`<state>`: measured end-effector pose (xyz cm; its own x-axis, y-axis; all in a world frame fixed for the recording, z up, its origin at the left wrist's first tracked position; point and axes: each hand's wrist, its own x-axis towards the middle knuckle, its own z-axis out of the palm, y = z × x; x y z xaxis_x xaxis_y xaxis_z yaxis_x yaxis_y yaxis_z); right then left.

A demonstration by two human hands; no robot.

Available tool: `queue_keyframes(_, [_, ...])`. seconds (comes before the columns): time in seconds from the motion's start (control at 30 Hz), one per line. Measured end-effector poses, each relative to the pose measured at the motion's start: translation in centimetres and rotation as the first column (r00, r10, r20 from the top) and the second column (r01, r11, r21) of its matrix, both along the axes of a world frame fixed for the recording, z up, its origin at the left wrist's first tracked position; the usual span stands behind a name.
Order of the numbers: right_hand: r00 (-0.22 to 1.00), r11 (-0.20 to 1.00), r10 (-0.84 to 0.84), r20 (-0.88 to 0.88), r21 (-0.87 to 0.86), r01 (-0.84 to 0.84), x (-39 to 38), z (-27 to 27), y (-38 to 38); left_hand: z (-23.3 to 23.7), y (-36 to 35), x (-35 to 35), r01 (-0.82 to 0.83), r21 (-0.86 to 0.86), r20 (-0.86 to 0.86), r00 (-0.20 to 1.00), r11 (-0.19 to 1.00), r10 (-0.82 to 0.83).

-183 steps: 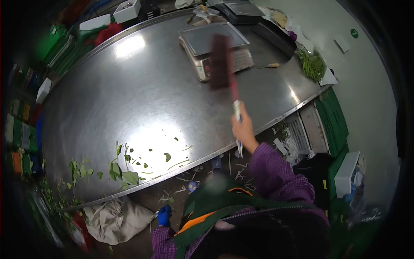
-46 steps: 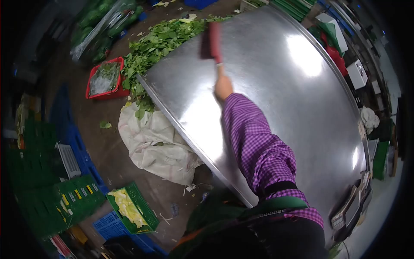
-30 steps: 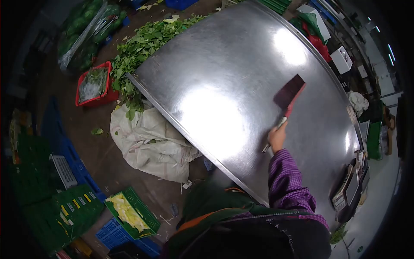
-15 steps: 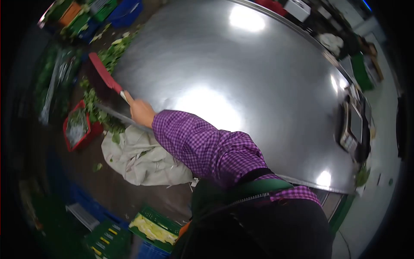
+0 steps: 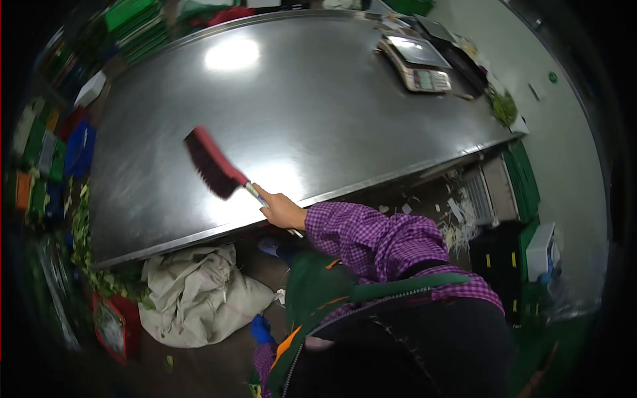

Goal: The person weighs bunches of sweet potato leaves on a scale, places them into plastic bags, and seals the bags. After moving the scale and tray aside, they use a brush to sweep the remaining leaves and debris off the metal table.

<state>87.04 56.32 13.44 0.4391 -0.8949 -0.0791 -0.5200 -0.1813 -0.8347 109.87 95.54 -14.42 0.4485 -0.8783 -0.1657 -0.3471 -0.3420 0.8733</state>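
Note:
My bare right hand (image 5: 284, 211) is closed around the pale handle of a brush (image 5: 219, 162) with a red back and long dark bristles. Its head reaches out over the shiny metal table (image 5: 332, 126), the bristles facing down and left. The hand is at the table's near edge, its arm in a purple checked sleeve. Lower down, close to my body, hangs my left hand (image 5: 261, 330) in a blue glove, beside a large whitish sack (image 5: 199, 298) on the floor. The finger pose of that hand is too small to make out.
A scale (image 5: 417, 63) stands at the table's far right, near a leafy bunch (image 5: 503, 106). Leaves (image 5: 81, 232) litter the floor along the left edge. A red crate (image 5: 116, 328) is by the sack. Stacked green crates (image 5: 133, 26) stand behind; paper shreds (image 5: 461, 222) lie below right.
My right hand has swung the brush from beyond the table's left edge back over the tabletop. The view has turned to the right, and my gloved left hand has come into sight.

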Motion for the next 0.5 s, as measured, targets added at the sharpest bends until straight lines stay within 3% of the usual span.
queue_keyframes(0.03, [0.995, 0.995, 0.097, -0.01, 0.002, -0.097, -2.1, 0.5, 0.6, -0.2, -1.5, 1.2, 0.037, 0.213, -0.172, 0.985, 0.976, 0.0])
queue_keyframes(0.07, [0.982, 0.982, 0.19, 0.005, -0.023, -0.19, -4.0, 0.3, 0.9, 1.9, -3.7, 0.1, -0.164, 0.305, -0.398, 0.873, 0.938, 0.282])
queue_keyframes(0.1, [0.967, 0.967, 0.253, 0.0, -0.044, -0.253, -5.7, 1.4, 1.6, 6.0, -6.1, -1.5, -0.313, 0.448, -0.552, 0.64, 0.838, 0.535])
queue_keyframes(0.13, [0.972, 0.97, 0.233, -0.011, -0.071, -0.233, -7.3, 1.9, 2.3, 8.7, -7.3, -2.8, -0.254, 0.44, -0.561, 0.672, 0.862, 0.484])
queue_keyframes(0.23, [0.98, 0.965, 0.194, -0.042, -0.175, -0.198, -13.3, 1.9, 2.6, 10.0, -9.2, -6.3, -0.096, 0.429, -0.599, 0.714, 0.898, 0.362])
queue_keyframes(0.27, [0.978, 0.978, 0.18, -0.106, -0.087, -0.189, -16.5, 3.0, 1.8, 10.1, -9.3, -7.8, -0.045, 0.412, -0.622, 0.716, 0.91, 0.316])
queue_keyframes(0.3, [0.944, 0.97, 0.154, -0.291, -0.135, -0.2, -19.8, 3.6, 0.7, 9.2, -9.3, -9.2, -0.029, 0.404, -0.645, 0.7, 0.915, 0.307])
queue_keyframes(0.37, [0.858, 0.992, -0.013, -0.514, -0.117, -0.055, -27.0, 6.1, -1.0, 8.6, -9.3, -12.1, 0.083, 0.458, -0.66, 0.699, 0.885, 0.276])
queue_keyframes(0.4, [0.773, 0.969, -0.087, -0.629, -0.232, -0.08, -31.5, 4.1, -3.0, 8.6, -9.3, -13.9, 0.135, 0.464, -0.668, 0.703, 0.876, 0.246])
queue_keyframes(0.47, [0.765, 0.867, -0.286, -0.578, -0.496, -0.05, -38.1, 8.0, -2.5, 9.6, -10.0, -17.5, 0.246, 0.464, -0.631, 0.766, 0.851, 0.123])
queue_keyframes(0.5, [0.765, 0.862, -0.304, -0.567, -0.506, -0.032, -40.6, 10.0, -1.4, 9.8, -10.9, -19.1, 0.254, 0.457, -0.625, 0.773, 0.852, 0.105])
